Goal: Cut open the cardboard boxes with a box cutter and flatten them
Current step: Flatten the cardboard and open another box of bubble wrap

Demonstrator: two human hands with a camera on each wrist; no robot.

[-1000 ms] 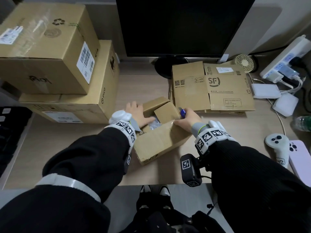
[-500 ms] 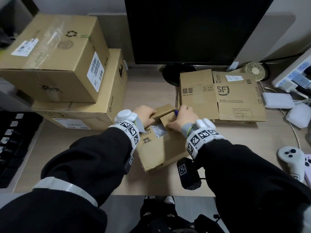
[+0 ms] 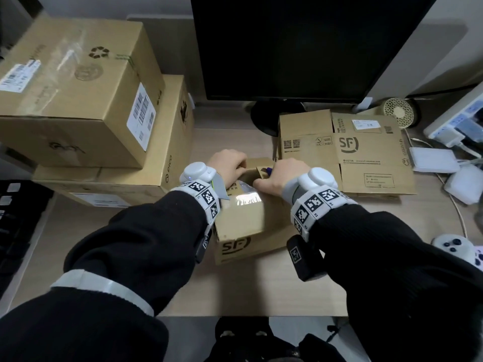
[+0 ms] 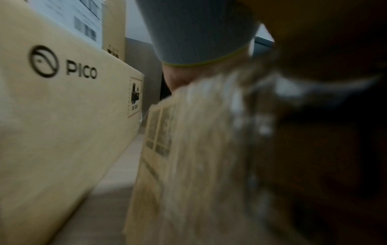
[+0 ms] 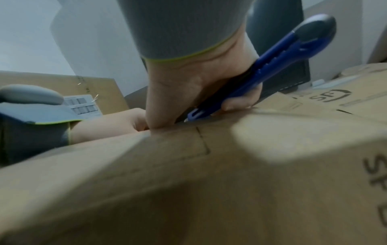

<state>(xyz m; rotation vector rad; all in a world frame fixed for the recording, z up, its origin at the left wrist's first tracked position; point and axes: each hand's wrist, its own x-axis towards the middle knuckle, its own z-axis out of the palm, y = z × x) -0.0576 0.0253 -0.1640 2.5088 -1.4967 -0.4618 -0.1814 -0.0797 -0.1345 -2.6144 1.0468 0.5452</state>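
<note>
A small brown SF cardboard box [image 3: 243,226] stands on the desk between my arms, flaps open at its far end. My left hand [image 3: 230,165] grips the far left flap, fingers curled over its edge. My right hand [image 3: 282,176] holds a blue box cutter [image 5: 270,66] in its fist, thumb pressed on the box top [image 5: 209,165]. The cutter's tip [image 5: 189,116] sits just above the cardboard. Clear tape [image 3: 248,198] glints on the box top. The left wrist view is blurred; the box [image 4: 188,157] fills it.
Two large boxes are stacked at left, the PICO box [image 3: 156,163] under a bigger one [image 3: 78,100]. A flattened SF box [image 3: 347,152] lies right of my hands before the monitor [image 3: 300,48]. A controller [image 3: 454,246], chargers [image 3: 433,160] and cables sit at far right.
The small box has been turned so its SF-printed side faces me. Both hands have moved to its far end, close together, the right still holding the cutter.
</note>
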